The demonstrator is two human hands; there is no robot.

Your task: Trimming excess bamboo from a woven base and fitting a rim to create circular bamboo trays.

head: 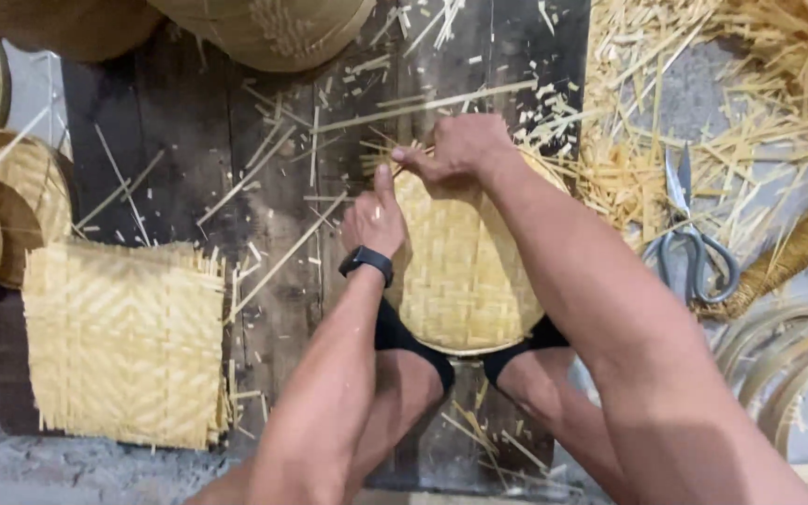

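A round woven bamboo basket piece (465, 271) rests between my knees, its near rim curved and its far edge still fringed with loose strips. My left hand (373, 220), with a black watch on the wrist, grips the basket's left edge, thumb pointing up. My right hand (453, 150) is closed on the far top edge, pinching the protruding strip ends. Both forearms reach forward over my legs.
A square woven bamboo mat (123, 341) lies at the left. Grey metal shears (694, 243) lie at the right among a heap of bamboo offcuts (750, 103). Finished round baskets (11, 201) line the left and top edges. Bamboo hoops (787, 374) sit lower right. Splinters litter the dark planks.
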